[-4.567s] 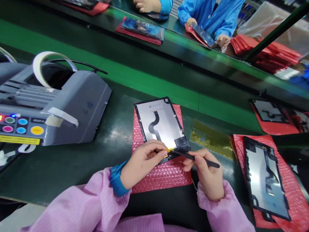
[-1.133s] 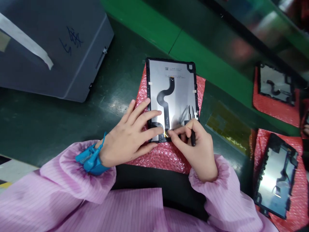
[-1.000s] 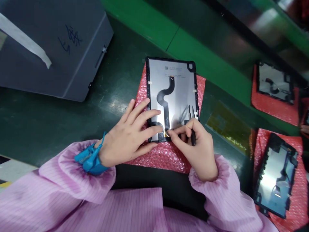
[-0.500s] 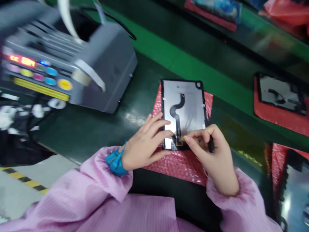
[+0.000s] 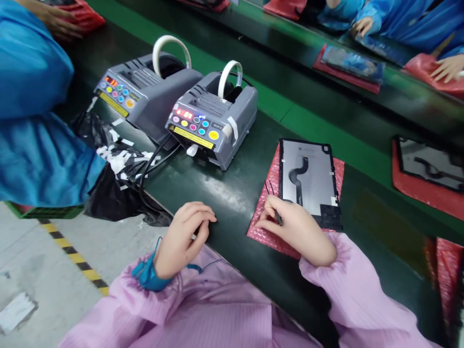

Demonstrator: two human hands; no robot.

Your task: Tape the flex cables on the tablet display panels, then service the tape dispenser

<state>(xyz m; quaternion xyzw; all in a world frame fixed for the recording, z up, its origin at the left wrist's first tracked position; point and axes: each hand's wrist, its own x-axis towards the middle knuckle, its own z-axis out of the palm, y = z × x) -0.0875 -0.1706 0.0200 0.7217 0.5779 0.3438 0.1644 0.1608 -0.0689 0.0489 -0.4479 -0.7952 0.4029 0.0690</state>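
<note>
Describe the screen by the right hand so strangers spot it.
On the green table, just right of the grey machines, lies a red sheet. The silver screen on it, unlike the screen farther right, is partly hidden by the right hand.

Red digits (image 5: 187,114) glow on a grey tape dispenser (image 5: 210,111) at eleven o'clock; a second dispenser (image 5: 152,99) sits at ten, white tape (image 5: 155,58) looping up! Nine o'clock, white scraps (image 5: 119,163) litter a black plastic bag (image 5: 112,198). Striped floor tape (image 5: 73,256) at eight, and a blue-sleeved co-worker (image 5: 413,24) at two!
</note>
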